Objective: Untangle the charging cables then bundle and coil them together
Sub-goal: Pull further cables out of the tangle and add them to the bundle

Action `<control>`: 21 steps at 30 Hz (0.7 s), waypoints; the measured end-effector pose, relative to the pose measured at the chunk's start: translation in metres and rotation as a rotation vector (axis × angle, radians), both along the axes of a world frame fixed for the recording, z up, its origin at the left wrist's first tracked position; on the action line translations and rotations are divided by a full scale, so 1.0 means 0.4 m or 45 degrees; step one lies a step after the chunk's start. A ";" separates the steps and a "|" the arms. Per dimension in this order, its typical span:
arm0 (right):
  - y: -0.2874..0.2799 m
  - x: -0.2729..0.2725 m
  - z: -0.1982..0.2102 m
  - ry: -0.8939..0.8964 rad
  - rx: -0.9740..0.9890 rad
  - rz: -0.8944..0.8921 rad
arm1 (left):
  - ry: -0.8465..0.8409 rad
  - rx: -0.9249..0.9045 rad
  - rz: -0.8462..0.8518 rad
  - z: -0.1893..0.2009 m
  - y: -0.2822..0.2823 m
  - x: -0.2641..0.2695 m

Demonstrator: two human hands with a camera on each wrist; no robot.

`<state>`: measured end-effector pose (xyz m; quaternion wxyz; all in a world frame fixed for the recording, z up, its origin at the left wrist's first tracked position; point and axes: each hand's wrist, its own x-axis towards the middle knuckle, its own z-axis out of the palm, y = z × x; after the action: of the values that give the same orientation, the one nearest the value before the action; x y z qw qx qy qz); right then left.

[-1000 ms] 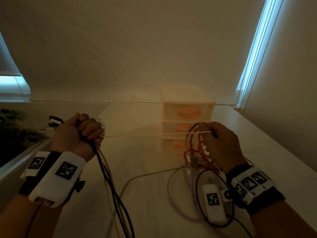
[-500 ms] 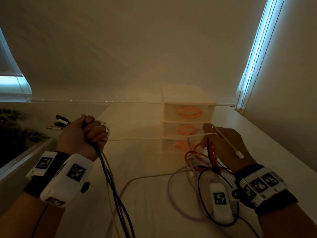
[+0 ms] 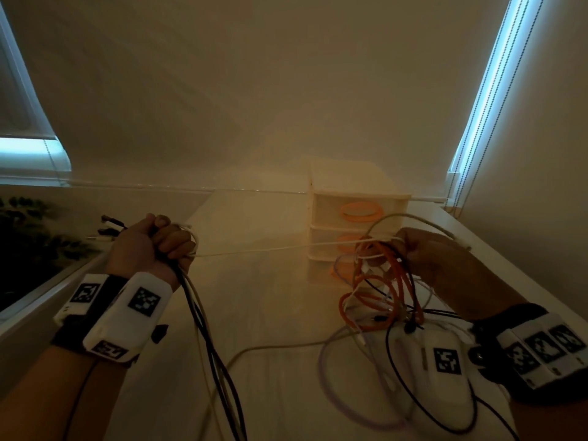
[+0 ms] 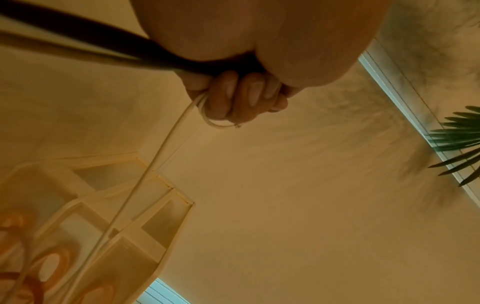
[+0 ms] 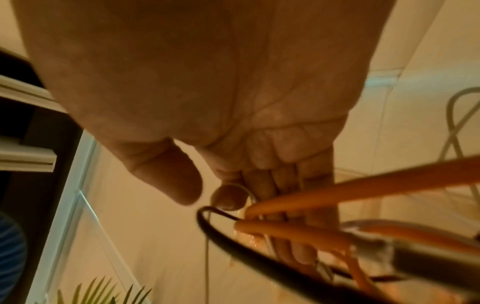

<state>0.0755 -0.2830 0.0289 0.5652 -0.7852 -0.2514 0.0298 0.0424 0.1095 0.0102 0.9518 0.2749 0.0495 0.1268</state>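
Note:
My left hand (image 3: pixel 159 246) is a fist round a bundle of black and pale cables (image 3: pixel 203 332) that hangs down to the table; its curled fingers (image 4: pixel 233 98) also grip a thin white cable (image 4: pixel 161 156). That white cable (image 3: pixel 270 249) runs taut across to my right hand (image 3: pixel 423 256). The right hand is raised, with a tangle of orange cable loops (image 3: pixel 388 281), black cable and white cable hanging from its fingers (image 5: pixel 280 207). A pale cable (image 3: pixel 413 218) arcs over its back. More loops of lilac cable (image 3: pixel 331 396) and black cable lie on the table beneath.
A small cream drawer unit (image 3: pixel 356 198) with orange handles stands on the white table (image 3: pixel 261 313) just behind the right hand. Cable plugs (image 3: pixel 109 226) stick out beyond the left hand. A dark plant (image 3: pixel 28 237) is at the far left. Walls and window blinds close the back.
My right hand has risen and gathered the orange and black tangle up off the table. The white plug end that lay over its back is gone from view. The left hand stays clenched.

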 end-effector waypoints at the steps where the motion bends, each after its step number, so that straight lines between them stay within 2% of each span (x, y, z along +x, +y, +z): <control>1: 0.005 -0.004 0.006 0.018 -0.030 0.005 | 0.000 -0.006 0.000 0.000 0.002 0.001; 5: 0.037 0.003 0.008 -0.120 0.031 -0.127 | 0.013 0.007 0.007 -0.007 0.008 0.004; 8: 0.063 0.009 0.031 -0.137 0.018 -0.150 | 0.027 0.005 0.009 -0.010 0.007 0.008; 12: 0.074 0.016 0.040 -0.041 0.115 0.002 | 0.030 0.011 -0.001 -0.009 0.000 0.007; 15: 0.089 0.013 0.001 0.081 0.280 0.096 | 0.043 0.043 -0.022 -0.009 -0.008 0.007; 21: 0.089 0.020 -0.078 0.140 0.478 0.101 | 0.063 0.106 -0.043 -0.010 -0.043 0.006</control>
<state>0.0833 -0.2475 -0.0023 0.7128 -0.6528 -0.2520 0.0473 0.0449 0.0924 0.0062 0.9400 0.3181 0.0630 0.1056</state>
